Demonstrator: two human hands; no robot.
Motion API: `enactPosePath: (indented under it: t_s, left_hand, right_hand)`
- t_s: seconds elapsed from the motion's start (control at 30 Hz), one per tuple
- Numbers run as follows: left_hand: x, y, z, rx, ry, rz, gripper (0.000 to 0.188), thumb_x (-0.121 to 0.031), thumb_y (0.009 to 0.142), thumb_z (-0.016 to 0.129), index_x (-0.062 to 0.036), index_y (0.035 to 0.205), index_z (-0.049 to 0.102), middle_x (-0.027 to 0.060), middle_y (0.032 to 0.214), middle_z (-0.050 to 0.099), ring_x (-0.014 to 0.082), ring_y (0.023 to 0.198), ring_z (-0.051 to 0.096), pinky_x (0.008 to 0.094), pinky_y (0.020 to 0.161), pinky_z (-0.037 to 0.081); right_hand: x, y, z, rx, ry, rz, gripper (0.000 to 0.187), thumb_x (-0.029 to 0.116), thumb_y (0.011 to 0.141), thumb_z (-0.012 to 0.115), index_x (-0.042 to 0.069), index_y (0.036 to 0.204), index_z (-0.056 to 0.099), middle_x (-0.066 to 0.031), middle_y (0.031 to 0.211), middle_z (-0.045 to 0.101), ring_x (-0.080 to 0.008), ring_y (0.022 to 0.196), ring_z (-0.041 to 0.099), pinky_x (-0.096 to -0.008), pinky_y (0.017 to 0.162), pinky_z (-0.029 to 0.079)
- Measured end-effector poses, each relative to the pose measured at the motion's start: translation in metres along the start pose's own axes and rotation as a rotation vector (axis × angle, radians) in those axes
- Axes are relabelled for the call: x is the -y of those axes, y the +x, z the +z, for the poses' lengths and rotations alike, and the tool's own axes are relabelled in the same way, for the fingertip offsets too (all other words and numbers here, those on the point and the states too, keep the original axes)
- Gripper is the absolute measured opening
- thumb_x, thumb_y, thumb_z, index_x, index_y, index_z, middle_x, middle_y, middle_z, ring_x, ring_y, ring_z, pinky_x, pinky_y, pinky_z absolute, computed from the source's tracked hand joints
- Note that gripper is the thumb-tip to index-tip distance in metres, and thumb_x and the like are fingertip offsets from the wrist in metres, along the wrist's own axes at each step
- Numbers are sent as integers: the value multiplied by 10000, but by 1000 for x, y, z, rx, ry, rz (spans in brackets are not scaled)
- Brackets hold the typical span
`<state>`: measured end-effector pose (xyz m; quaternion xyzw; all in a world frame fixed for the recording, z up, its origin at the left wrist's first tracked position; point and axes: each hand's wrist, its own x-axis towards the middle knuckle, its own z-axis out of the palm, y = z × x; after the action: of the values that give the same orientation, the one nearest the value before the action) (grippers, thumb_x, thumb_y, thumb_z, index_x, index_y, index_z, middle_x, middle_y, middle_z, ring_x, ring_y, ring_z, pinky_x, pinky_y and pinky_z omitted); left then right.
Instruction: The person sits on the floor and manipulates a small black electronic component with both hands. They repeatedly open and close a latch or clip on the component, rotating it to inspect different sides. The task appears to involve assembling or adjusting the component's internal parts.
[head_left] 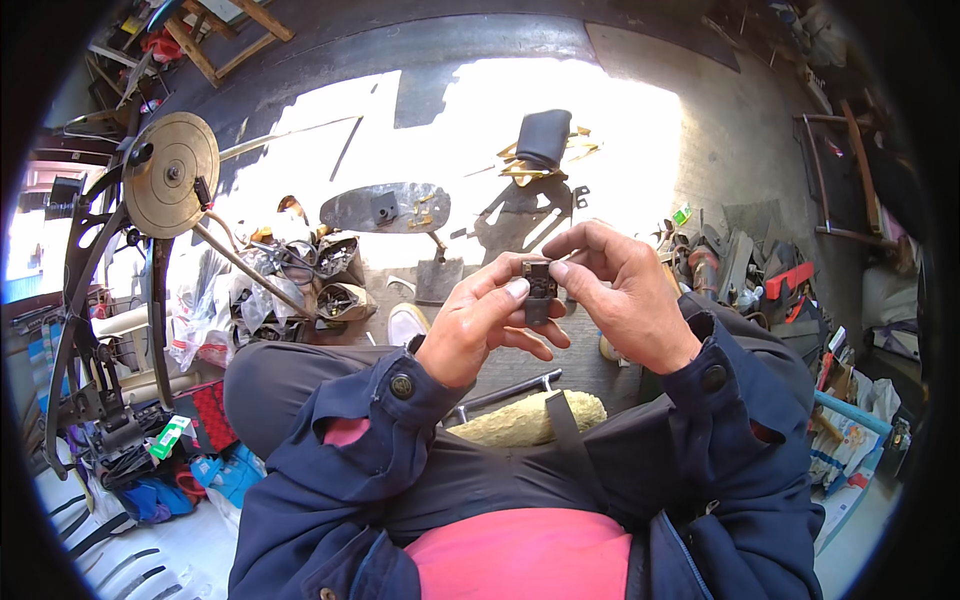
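Observation:
A small black rectangular part (540, 285) with an open, recessed upper face is held up in front of my chest. My left hand (470, 325) grips it between thumb and fingers, the lower fingers curled beneath. From the other side my right hand (625, 295) reaches over, its thumb and index fingertips pinched at the part's upper right corner. Whether a tiny piece sits between those fingertips is too small to make out. Below the hands, a yellowish padded roll (535, 420) with a dark strap lies between my legs.
A hand-cranked machine with a round brass-coloured wheel (172, 175) stands at left. Ahead are an oval dark board (385, 208) bearing small parts and a black-padded stool (543, 140). Bags of scrap (320, 275) lie left; tools with a red-handled piece (790, 280) lie right.

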<state>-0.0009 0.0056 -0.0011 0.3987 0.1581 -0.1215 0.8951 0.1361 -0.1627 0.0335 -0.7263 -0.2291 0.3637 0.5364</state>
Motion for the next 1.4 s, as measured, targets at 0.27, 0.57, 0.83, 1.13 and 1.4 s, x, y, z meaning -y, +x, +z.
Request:
enactPosePath:
  t_s: [0.27, 0.57, 0.83, 1.13, 1.4]
  left_hand:
    - [1, 0, -2, 8, -23, -26, 514, -278, 1117, 473, -22, 1559, 419, 254, 1272, 704, 388, 1067, 767, 485, 913, 654]
    - [-1, 1, -2, -14, -2, -46, 466, -303, 1125, 468, -34, 1505, 456, 233, 1217, 716, 371, 1053, 769, 473, 905, 653]
    - [-1, 3, -5, -12, -5, -58, 453, -330, 1126, 447, -32, 1464, 493, 223, 1166, 729, 362, 1026, 770, 478, 887, 653]
    - [0, 3, -3, -10, -58, -53, 456, -313, 1100, 456, -26, 1452, 495, 217, 1163, 720, 367, 1013, 770, 482, 832, 649]
    - [-1, 2, -3, 8, -37, -52, 455, -316, 1100, 449, -27, 1448, 494, 217, 1196, 717, 363, 1025, 772, 484, 835, 645]
  right_hand:
    - [-7, 1, 0, 5, 14, -10, 156, 96, 1027, 654, -33, 1090, 715, -107, 917, 761, -131, 800, 723, -294, 739, 573]
    - [-6, 1, 1, 22, 10, -3, 164, 109, 1028, 663, -32, 1090, 721, -89, 860, 755, -119, 774, 720, -285, 713, 568]
    - [-5, 0, 2, 36, 20, 4, 188, 124, 1037, 658, -41, 1098, 724, -84, 851, 755, -109, 768, 708, -282, 706, 558]
    - [-9, 3, -2, 48, 11, 24, 220, 144, 1052, 638, -46, 1116, 728, -89, 867, 754, -112, 770, 696, -279, 717, 560]
    - [-11, 5, -5, 96, 43, 73, 170, 111, 1080, 620, -18, 1143, 710, -19, 922, 694, -73, 824, 626, -251, 766, 537]
